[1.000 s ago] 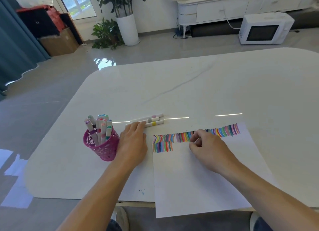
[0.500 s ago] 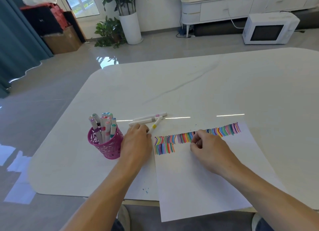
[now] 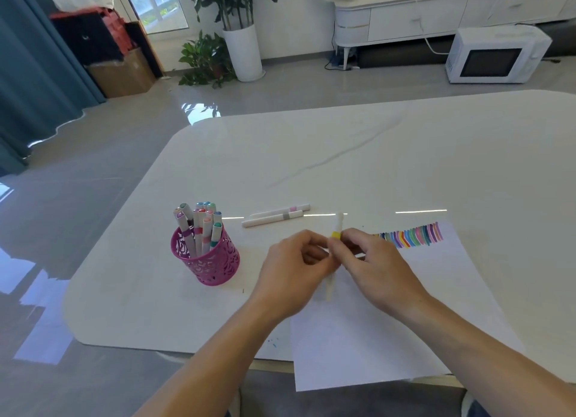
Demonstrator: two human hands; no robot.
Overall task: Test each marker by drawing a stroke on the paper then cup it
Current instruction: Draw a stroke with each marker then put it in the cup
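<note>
A white marker with a yellow band (image 3: 335, 233) stands nearly upright above the paper's top left corner. My left hand (image 3: 293, 273) and my right hand (image 3: 378, 265) both grip it, meeting at its middle. The white paper (image 3: 405, 323) lies at the table's near edge, with a row of coloured strokes (image 3: 411, 236) along its top, partly hidden by my right hand. A magenta lattice cup (image 3: 207, 256) to the left holds several markers. Two more white markers (image 3: 276, 215), one pink-banded and one grey-banded, lie on the table behind my hands.
The white table (image 3: 389, 154) stretches far back and to the right. The paper overhangs the table's near edge. On the floor beyond stand a white microwave (image 3: 495, 56), a potted plant (image 3: 240, 33) and a cardboard box (image 3: 121, 73).
My left hand picked the yellow-banded marker off the table and carried it right. My right hand left the paper and closed on the marker too.
</note>
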